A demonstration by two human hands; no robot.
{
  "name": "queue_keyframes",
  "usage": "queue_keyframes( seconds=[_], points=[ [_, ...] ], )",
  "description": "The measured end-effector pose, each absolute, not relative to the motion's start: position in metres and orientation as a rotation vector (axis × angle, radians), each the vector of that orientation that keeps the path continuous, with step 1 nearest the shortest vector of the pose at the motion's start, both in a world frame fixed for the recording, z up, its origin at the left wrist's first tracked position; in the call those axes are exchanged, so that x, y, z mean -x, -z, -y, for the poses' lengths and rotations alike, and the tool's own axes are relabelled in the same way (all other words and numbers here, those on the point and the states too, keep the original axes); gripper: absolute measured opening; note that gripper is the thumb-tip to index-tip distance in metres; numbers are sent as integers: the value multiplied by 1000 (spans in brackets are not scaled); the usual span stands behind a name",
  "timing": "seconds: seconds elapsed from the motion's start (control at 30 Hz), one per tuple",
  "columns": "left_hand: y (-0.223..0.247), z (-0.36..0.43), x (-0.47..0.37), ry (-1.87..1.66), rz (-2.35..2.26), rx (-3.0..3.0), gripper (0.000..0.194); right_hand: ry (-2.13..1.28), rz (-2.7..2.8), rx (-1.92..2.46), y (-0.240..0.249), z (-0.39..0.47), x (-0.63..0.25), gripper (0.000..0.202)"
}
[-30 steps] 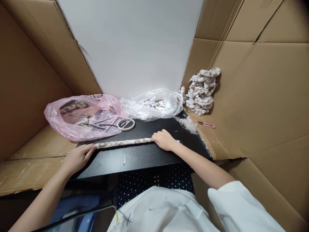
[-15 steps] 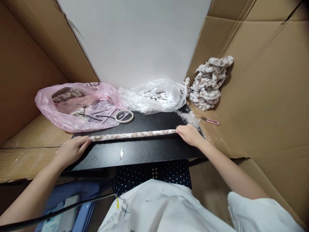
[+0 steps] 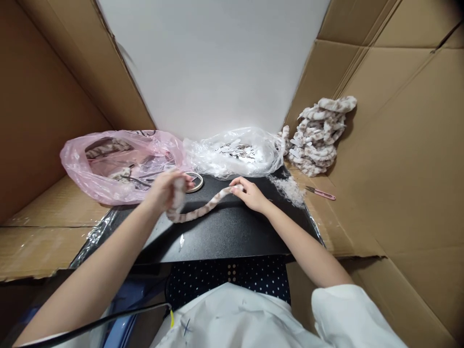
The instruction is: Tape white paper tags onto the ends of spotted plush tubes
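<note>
Fabric tube (image 3: 197, 211): patterned in brown and white, it sags in a curve above the black tabletop (image 3: 232, 232), held at both ends. Left hand (image 3: 165, 191): raised over the tabletop, fingers closed around the tube's left end, which is blurred. Right hand (image 3: 250, 192): low on the tabletop, fingers pinching the tube's right end. Tape roll (image 3: 194, 181): flat on the tabletop, just behind the left hand. Pink bag (image 3: 108, 164): at the rear left, with dark rods and patterned fabric inside. Clear bag (image 3: 235, 154): at the rear centre. Fluff (image 3: 288, 186): loose at the right edge of the tabletop. Pink snips (image 3: 321, 193): on the cardboard to the right. Finished tubes (image 3: 319, 135): piled against the cardboard wall, rear right.
</note>
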State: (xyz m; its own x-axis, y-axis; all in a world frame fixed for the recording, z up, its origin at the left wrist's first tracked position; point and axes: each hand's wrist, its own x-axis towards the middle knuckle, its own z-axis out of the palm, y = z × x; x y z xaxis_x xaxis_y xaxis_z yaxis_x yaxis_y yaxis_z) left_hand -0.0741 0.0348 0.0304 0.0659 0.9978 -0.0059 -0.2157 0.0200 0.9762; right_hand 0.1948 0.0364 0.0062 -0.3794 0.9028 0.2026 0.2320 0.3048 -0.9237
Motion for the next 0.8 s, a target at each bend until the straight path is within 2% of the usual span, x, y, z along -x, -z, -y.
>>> queue_keyframes(
  seconds=[0.1, 0.2, 0.43, 0.57, 0.8],
  points=[
    [-15, -52, 35, -1060, -951, -1086, 25, -1306, 1473, 969, 8, -53, -184, 27],
    [2, -55, 17, -955, -875, -1100, 33, -1311, 1401, 964, 20, -58, -186, 36],
    [17, -44, 15, -904, -823, -1066, 33, -1256, 1393, 1011, 36, -58, -183, 41],
    [18, -42, 13, -936, -820, -1043, 34, -1092, 1464, 1095, 41, -57, -176, 35],
    [18, -45, 12, -943, -795, -1010, 28, -596, 1562, 1309, 30, -48, -186, 32]
  ],
)
